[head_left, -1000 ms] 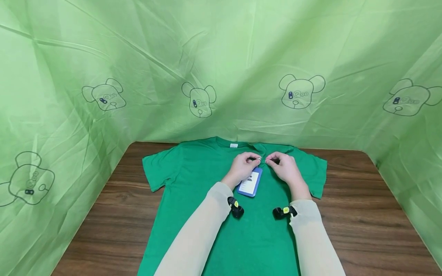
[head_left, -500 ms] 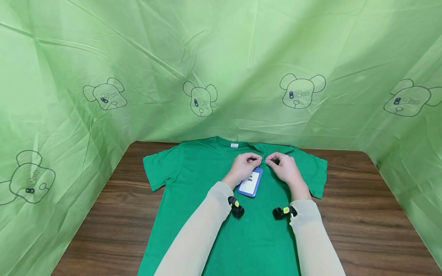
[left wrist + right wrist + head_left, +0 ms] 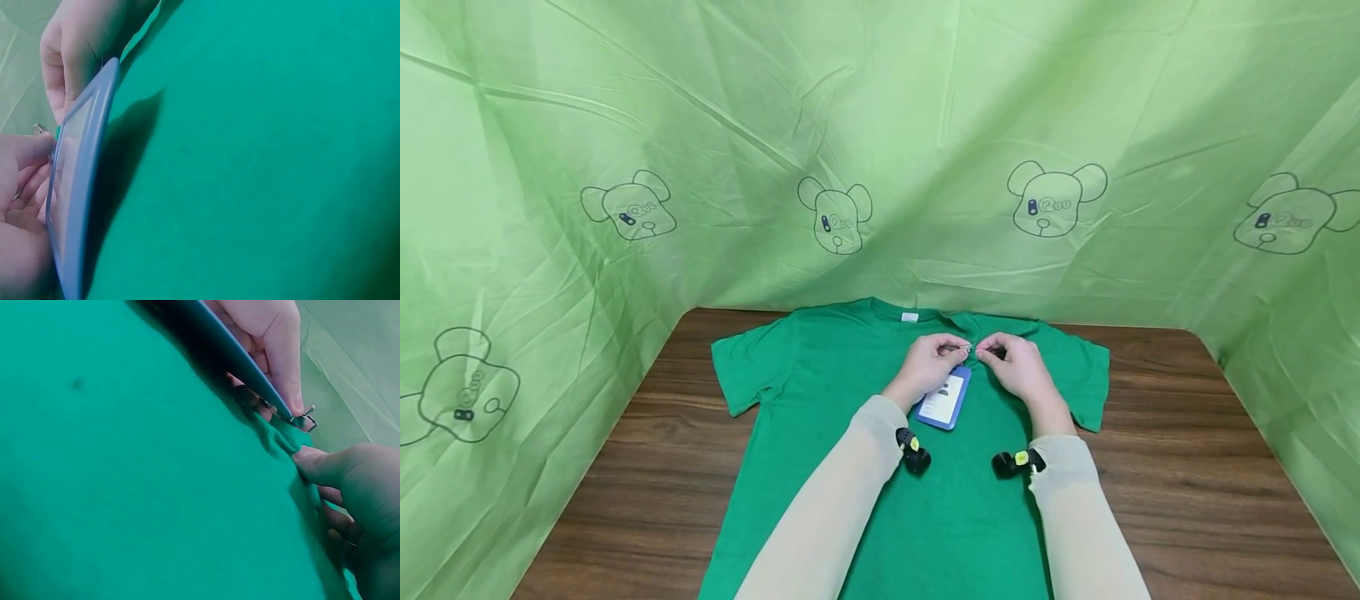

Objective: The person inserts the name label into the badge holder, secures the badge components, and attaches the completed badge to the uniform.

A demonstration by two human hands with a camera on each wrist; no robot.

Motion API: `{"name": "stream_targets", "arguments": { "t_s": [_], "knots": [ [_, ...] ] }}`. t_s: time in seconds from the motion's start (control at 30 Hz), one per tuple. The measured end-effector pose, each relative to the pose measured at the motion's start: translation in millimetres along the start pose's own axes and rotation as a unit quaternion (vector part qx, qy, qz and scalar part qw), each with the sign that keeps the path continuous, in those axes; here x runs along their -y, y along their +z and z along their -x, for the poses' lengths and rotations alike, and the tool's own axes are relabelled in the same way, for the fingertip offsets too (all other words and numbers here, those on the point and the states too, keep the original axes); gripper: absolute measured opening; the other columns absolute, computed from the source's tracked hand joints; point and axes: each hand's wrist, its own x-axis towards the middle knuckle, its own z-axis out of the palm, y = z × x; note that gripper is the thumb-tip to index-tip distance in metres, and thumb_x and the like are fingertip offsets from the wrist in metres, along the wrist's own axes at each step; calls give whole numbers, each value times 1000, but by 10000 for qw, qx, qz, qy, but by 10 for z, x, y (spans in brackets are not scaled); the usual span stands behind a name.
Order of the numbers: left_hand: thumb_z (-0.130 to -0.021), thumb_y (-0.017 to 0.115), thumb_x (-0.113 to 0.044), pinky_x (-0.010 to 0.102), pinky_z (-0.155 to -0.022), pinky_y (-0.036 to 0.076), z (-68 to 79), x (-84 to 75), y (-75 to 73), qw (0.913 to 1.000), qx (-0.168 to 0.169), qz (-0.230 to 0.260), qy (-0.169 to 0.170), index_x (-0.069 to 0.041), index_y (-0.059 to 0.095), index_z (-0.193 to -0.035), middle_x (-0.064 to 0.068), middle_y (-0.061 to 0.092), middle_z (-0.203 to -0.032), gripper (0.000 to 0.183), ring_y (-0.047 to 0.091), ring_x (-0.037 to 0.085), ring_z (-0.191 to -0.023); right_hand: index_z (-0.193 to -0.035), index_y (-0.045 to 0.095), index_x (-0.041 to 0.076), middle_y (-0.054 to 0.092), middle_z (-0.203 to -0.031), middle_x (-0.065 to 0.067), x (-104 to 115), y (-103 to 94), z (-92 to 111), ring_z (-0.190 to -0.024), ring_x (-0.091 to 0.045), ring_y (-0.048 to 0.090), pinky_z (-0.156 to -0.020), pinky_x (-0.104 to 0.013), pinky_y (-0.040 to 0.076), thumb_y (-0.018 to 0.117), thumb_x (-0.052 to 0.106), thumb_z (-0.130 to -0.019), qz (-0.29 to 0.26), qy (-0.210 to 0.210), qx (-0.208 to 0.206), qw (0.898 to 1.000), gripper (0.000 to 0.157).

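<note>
A green T-shirt (image 3: pixel 958 525) lies spread flat, collar at the far side. My left hand (image 3: pixel 925 367) pinches a small metal clip (image 3: pixel 307 417) between thumb and finger. From that hand hangs a blue-framed ID badge (image 3: pixel 942 408) with a white card, which stands tilted off the cloth in the left wrist view. Close by, my right hand (image 3: pixel 1021 367) pinches a raised fold of the shirt near the collar. In the right wrist view the clip stands at this fold; how much cloth sits inside it is hidden by the fingers.
Beneath the shirt is a dark wood-grain table (image 3: pixel 1180 467). Pale green cloth walls (image 3: pixel 925 125) with printed bear heads enclose the back and both sides. Small black cameras (image 3: pixel 916 460) are strapped at both wrists.
The metal clip at my left fingertips has shifted slightly, and the badge hangs a touch lower. My right hand has stayed nearly still on the shirt fold.
</note>
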Motion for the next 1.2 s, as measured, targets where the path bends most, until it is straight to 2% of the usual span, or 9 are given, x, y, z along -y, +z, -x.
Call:
{"name": "stream_targets", "arguments": {
  "t_s": [0.17,0.4,0.6,0.8,0.93,1.2],
  "knots": [
    [-108,74,-25,27,-76,56,-5,8,3,10000,53,-30,36,-20,84,-117,-12,76,-93,14,69,8,-85,-111,79,8,79,-108,-11,-6,7,-8,-92,-26,70,-87,-49,56,72,19,-108,54,12,-27,10000,14],
    [-108,74,-25,27,-77,57,-7,6,-11,9999,97,-99,72,-22,84,-116,-12,76,-94,14,70,7,-86,-110,79,7,79,-106,-12,0,-9,0,-68,-19,61,-77,-42,52,73,18,-108,63,6,-19,10000,13],
    [-107,74,-24,26,-77,57,1,-12,-15,9998,182,-81,69,-22,85,-115,-12,77,-95,13,70,6,-86,-109,80,7,79,-104,-11,11,-11,-9,-63,-16,57,-73,-39,51,73,18,-107,74,-42,-21,10000,13],
    [-108,74,-25,27,-81,58,25,-33,3,9992,386,-8,110,-22,84,-117,-13,78,-100,14,71,4,-90,-108,80,7,80,-104,-11,22,-3,-15,-73,-19,64,-77,-43,53,75,17,-106,100,-149,-138,9997,11],
    [-107,75,-25,27,-79,57,41,-34,6,9995,313,55,39,-23,85,-115,-13,78,-98,13,71,5,-89,-109,80,8,80,-106,-10,14,3,-11,-81,-20,68,-81,-45,55,74,18,-107,108,-77,-77,9999,12],
    [-107,75,-24,26,-77,56,34,-17,9,9993,313,195,66,-21,84,-115,-11,78,-97,13,71,6,-87,-110,80,8,80,-107,-11,3,3,-14,-86,-23,69,-83,-46,55,73,20,-108,45,81,-27,10000,14]
  ]
}}
